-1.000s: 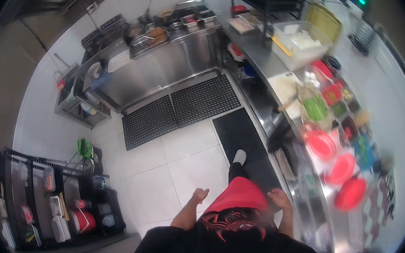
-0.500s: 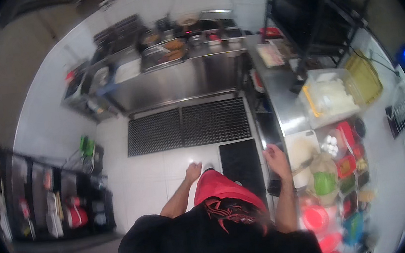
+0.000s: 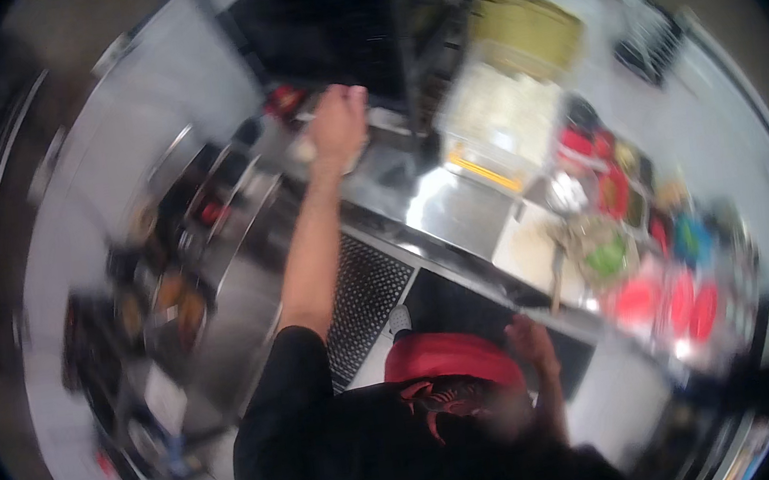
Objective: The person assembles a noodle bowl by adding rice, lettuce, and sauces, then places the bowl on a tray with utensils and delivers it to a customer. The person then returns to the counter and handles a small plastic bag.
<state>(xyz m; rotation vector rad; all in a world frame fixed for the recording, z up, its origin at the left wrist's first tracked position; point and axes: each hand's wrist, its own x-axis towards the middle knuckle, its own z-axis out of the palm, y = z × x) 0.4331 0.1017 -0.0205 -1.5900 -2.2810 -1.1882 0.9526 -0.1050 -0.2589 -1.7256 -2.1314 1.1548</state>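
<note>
My left arm is stretched far forward. My left hand is over the steel counter, beside a dark boxy appliance. Around it show parts of a pale flat item, mostly hidden under the hand. Blur and the angle hide whether the fingers hold it. My right hand hangs in front of my body by the red apron. Its fingers look loosely apart, and I see nothing in them. Right of that hand, a white cutting board lies on the counter with a knife across its edge.
A clear tub of white contents stands on the counter with a yellowish lid behind. Several red containers and a bag with green contents crowd the right. A cooking station runs along the left. Black mats cover the floor.
My body and view have turned right. My left hand has gone from beside my waist to far forward over the counter. My right hand has moved from near the cutting board to beside my apron.
</note>
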